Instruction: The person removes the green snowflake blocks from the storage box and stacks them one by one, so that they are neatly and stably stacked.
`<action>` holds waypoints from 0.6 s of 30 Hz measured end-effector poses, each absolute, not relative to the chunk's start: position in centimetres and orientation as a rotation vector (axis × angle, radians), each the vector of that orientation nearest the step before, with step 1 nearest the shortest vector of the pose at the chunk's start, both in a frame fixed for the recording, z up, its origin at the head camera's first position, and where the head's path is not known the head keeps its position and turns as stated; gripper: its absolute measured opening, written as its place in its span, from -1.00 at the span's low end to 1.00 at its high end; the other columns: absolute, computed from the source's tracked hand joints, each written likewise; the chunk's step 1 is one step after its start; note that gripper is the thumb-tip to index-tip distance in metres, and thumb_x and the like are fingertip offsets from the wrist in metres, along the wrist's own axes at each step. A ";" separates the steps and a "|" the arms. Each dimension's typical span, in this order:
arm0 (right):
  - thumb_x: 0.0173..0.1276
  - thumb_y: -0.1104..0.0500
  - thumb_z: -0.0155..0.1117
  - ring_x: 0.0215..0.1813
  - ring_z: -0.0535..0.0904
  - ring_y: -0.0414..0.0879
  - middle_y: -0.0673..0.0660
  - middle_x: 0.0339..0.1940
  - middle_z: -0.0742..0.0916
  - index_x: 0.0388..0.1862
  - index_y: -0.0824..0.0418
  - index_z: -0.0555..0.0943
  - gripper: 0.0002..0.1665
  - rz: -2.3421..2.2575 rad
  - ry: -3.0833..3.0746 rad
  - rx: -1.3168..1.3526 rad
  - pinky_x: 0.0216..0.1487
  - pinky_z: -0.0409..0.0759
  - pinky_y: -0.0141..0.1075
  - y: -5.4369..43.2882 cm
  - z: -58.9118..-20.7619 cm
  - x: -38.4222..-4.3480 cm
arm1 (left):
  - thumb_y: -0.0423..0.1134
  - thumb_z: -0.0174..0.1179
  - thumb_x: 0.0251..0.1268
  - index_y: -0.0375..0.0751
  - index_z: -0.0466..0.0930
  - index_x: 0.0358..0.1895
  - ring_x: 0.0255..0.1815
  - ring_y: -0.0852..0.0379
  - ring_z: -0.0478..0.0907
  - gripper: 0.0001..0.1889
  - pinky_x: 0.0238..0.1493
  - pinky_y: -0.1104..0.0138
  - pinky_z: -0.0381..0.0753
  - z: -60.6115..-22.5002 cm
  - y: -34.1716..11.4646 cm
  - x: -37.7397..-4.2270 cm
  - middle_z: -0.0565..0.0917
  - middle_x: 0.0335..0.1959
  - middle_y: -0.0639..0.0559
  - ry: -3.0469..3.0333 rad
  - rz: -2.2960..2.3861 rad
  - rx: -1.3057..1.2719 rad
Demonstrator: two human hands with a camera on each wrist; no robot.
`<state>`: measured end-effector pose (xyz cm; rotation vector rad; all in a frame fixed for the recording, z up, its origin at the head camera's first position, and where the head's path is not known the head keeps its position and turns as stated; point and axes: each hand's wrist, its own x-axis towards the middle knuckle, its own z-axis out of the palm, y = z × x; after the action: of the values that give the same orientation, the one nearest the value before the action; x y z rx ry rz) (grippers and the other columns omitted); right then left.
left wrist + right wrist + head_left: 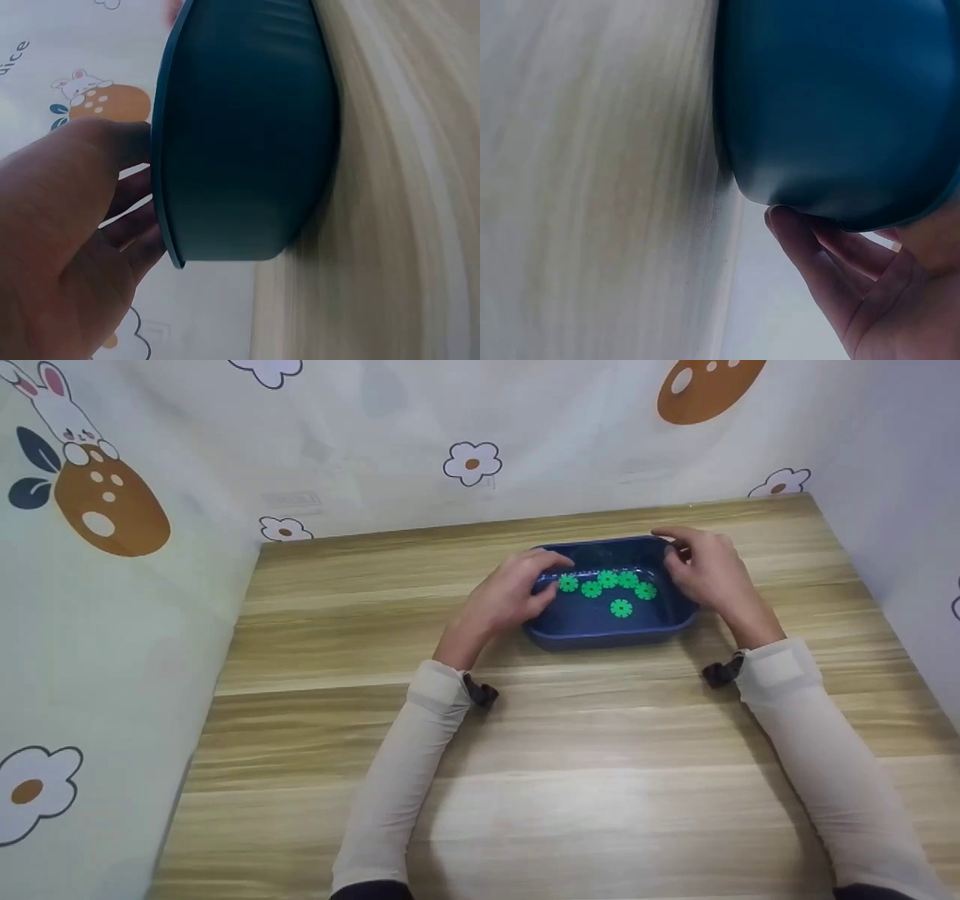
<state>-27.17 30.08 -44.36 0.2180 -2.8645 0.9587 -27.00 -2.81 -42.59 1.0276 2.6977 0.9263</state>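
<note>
Wood-grain table [600,750], flower-printed walls [375,472] — hands [507,592] at blue basin [611,642]

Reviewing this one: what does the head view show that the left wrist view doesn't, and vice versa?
Only head: green flower-shaped pieces inside the blue container, plus both pale sleeves.

Only left wrist: a bit of dark lettering on the wall covering.

Both: the left hand at the container's rim, the wooden tabletop and the patterned wall covering.
</note>
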 end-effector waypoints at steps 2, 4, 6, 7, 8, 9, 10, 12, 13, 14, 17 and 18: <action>0.60 0.25 0.04 0.07 0.73 0.24 0.40 0.16 0.80 0.48 0.12 0.64 -0.46 0.975 -2.865 0.221 0.09 0.66 0.15 30.1 -44.3 -27.2 | -0.27 0.19 0.64 -0.14 0.58 0.46 0.50 0.09 0.54 -0.58 0.61 0.24 0.46 -42.5 -2.1 -27.5 0.65 0.45 -0.03 2.692 0.885 1.012; 0.61 0.25 0.03 0.10 0.73 0.27 0.41 0.21 0.79 0.49 0.10 0.63 -0.45 0.995 -2.878 0.218 0.13 0.67 0.20 30.1 -44.2 -27.2 | -0.29 0.19 0.63 -0.15 0.57 0.48 0.51 0.09 0.54 -0.56 0.61 0.25 0.46 -42.5 -1.6 -28.0 0.64 0.46 -0.04 2.686 0.853 0.995; 0.61 0.25 0.02 0.12 0.72 0.27 0.41 0.25 0.77 0.50 0.07 0.63 -0.44 1.002 -2.891 0.214 0.13 0.67 0.22 30.1 -44.1 -27.2 | -0.30 0.20 0.62 -0.16 0.56 0.49 0.51 0.09 0.55 -0.55 0.61 0.24 0.47 -42.5 -1.2 -28.3 0.64 0.47 -0.05 2.683 0.823 0.977; 0.62 0.24 0.02 0.12 0.72 0.27 0.40 0.26 0.77 0.51 0.06 0.62 -0.44 1.003 -2.897 0.209 0.13 0.68 0.21 30.1 -44.1 -27.2 | -0.30 0.20 0.62 -0.17 0.56 0.49 0.51 0.09 0.55 -0.55 0.61 0.24 0.47 -42.5 -1.0 -28.5 0.64 0.47 -0.06 2.681 0.809 0.970; 0.62 0.24 0.03 0.13 0.72 0.27 0.40 0.27 0.76 0.51 0.05 0.62 -0.44 1.006 -2.904 0.203 0.12 0.68 0.21 30.1 -44.0 -27.2 | -0.31 0.20 0.61 -0.18 0.57 0.48 0.51 0.08 0.55 -0.55 0.60 0.23 0.47 -42.6 -0.7 -28.7 0.65 0.46 -0.06 2.684 0.798 0.973; 0.63 0.24 0.03 0.13 0.72 0.26 0.40 0.28 0.76 0.52 0.04 0.62 -0.44 1.007 -2.911 0.199 0.12 0.68 0.20 30.1 -44.0 -27.2 | -0.31 0.20 0.61 -0.18 0.57 0.48 0.50 0.08 0.56 -0.55 0.60 0.23 0.48 -42.6 -0.5 -28.8 0.65 0.46 -0.06 2.683 0.780 0.971; 0.63 0.23 0.03 0.14 0.71 0.26 0.39 0.29 0.75 0.52 0.03 0.62 -0.44 1.006 -2.915 0.196 0.11 0.69 0.20 30.1 -44.0 -27.2 | -0.32 0.20 0.60 -0.19 0.58 0.47 0.49 0.08 0.56 -0.55 0.59 0.23 0.48 -42.6 -0.3 -29.0 0.66 0.45 -0.07 2.684 0.762 0.973; 0.63 0.23 0.03 0.14 0.71 0.25 0.39 0.29 0.75 0.52 0.01 0.62 -0.44 1.005 -2.921 0.188 0.10 0.69 0.18 30.1 -44.0 -27.2 | -0.34 0.21 0.58 -0.21 0.60 0.44 0.46 0.07 0.59 -0.56 0.57 0.23 0.51 -42.7 0.0 -29.2 0.68 0.41 -0.08 2.689 0.733 0.989; 0.63 0.23 0.03 0.13 0.71 0.25 0.38 0.29 0.75 0.52 0.01 0.62 -0.44 1.006 -2.922 0.185 0.09 0.69 0.18 30.1 -44.0 -27.2 | -0.36 0.21 0.57 -0.22 0.62 0.42 0.43 0.06 0.60 -0.57 0.55 0.23 0.53 -42.8 0.2 -29.3 0.70 0.39 -0.09 2.696 0.714 1.001; 0.63 0.24 0.03 0.13 0.71 0.25 0.38 0.29 0.75 0.52 0.01 0.62 -0.44 1.009 -2.921 0.184 0.09 0.69 0.18 30.1 -44.0 -27.2 | -0.36 0.22 0.56 -0.22 0.63 0.41 0.41 0.06 0.61 -0.58 0.53 0.23 0.54 -42.9 0.4 -29.4 0.71 0.37 -0.09 2.704 0.690 1.009; 0.62 0.25 0.03 0.11 0.72 0.25 0.38 0.26 0.76 0.50 0.04 0.64 -0.44 0.996 -2.904 0.203 0.08 0.68 0.17 30.2 -44.1 -27.2 | -0.36 0.24 0.53 -0.20 0.67 0.35 0.34 0.05 0.64 -0.61 0.47 0.21 0.59 -43.1 0.8 -29.7 0.74 0.30 -0.09 2.732 0.622 1.026; 0.61 0.25 0.03 0.10 0.73 0.25 0.38 0.24 0.77 0.49 0.06 0.64 -0.45 0.991 -2.894 0.211 0.07 0.68 0.17 30.2 -44.2 -27.2 | -0.36 0.25 0.53 -0.19 0.68 0.34 0.33 0.04 0.64 -0.62 0.46 0.20 0.59 -43.1 1.0 -29.8 0.74 0.29 -0.09 2.742 0.598 1.025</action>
<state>-27.22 30.20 -44.19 0.2107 -2.8945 0.9906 -29.78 0.99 -43.11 1.0248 2.7417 0.5984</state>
